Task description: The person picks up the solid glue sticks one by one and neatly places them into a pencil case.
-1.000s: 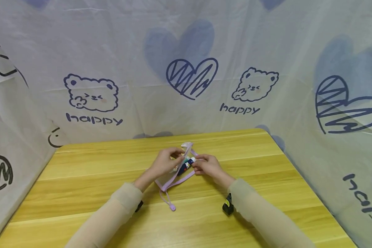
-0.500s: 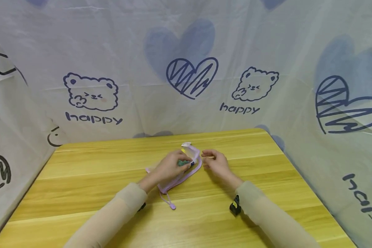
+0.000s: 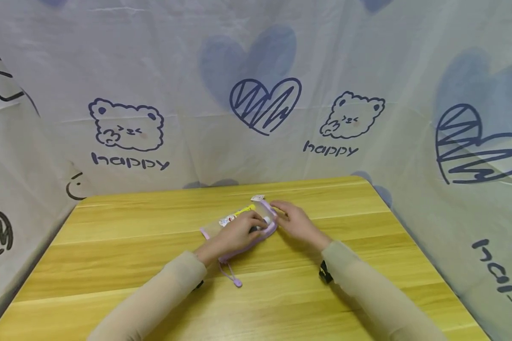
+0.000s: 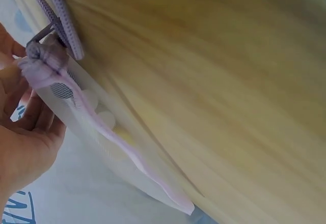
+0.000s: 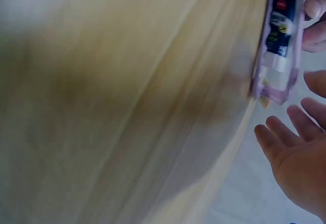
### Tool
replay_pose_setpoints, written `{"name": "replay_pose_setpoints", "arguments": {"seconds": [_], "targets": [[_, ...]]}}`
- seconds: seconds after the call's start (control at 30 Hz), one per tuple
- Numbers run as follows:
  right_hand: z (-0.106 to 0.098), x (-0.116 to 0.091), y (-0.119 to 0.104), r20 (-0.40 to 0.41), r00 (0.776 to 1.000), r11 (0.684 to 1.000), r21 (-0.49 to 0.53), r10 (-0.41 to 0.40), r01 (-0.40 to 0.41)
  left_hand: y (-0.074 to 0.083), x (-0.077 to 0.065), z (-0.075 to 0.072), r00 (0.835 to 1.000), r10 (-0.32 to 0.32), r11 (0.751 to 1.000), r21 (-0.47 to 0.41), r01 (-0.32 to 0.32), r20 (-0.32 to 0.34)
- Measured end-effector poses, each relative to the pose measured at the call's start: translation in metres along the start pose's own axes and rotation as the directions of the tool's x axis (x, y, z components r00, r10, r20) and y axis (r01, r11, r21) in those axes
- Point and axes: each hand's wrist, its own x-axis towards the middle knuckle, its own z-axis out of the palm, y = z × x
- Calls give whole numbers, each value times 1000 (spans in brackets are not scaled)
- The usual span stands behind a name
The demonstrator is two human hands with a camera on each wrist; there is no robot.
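A translucent zip pouch (image 3: 213, 230) with lilac edging lies slanted on the table. My left hand (image 3: 239, 230) lies across it in the head view, fingers curled at the edge of its opening. In the right wrist view, left fingertips (image 5: 316, 35) grip the pouch's side beside a navy tube (image 5: 280, 25) with a white end. A yellow item with a cartoon print (image 3: 239, 214) shows through the pouch. My right hand (image 3: 296, 221) is at the pouch's far right end, its fingers extended and holding nothing; in the right wrist view the palm (image 5: 300, 168) shows below that end.
The pouch's lilac cord with a toggle (image 3: 237, 283) trails toward the near side of the wooden table (image 3: 281, 303). A white tag (image 3: 258, 198) sticks out at its far end. A printed cloth (image 3: 187, 94) hangs behind and on both sides.
The pouch's raised side has come down flat, showing the yellow item. My right hand let go of the edge, drew back right, then returned to the pouch's end. My left hand moved slightly right and lower.
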Motion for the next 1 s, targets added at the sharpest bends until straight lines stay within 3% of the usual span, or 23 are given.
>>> {"name": "replay_pose_setpoints", "arguments": {"seconds": [0.2,0.5,0.73,0.87,1.0], "targets": [[0,0,8,165,984,978,-186,-66,96,-1,-5,-1,999,48,997,57,-49,17],[-1,-4,8,272,961,952,-280,-45,123,-2,-15,-4,996,15,973,229,-34,84],[-1,-5,12,290,957,945,-310,-7,101,0,-18,-5,990,15,936,346,-62,139],[-2,-4,11,283,959,944,-315,-6,98,-4,-18,-3,990,24,932,355,-73,141],[-3,-4,11,242,970,943,-318,-24,103,-8,-17,-3,990,-5,938,343,-44,139]]}}
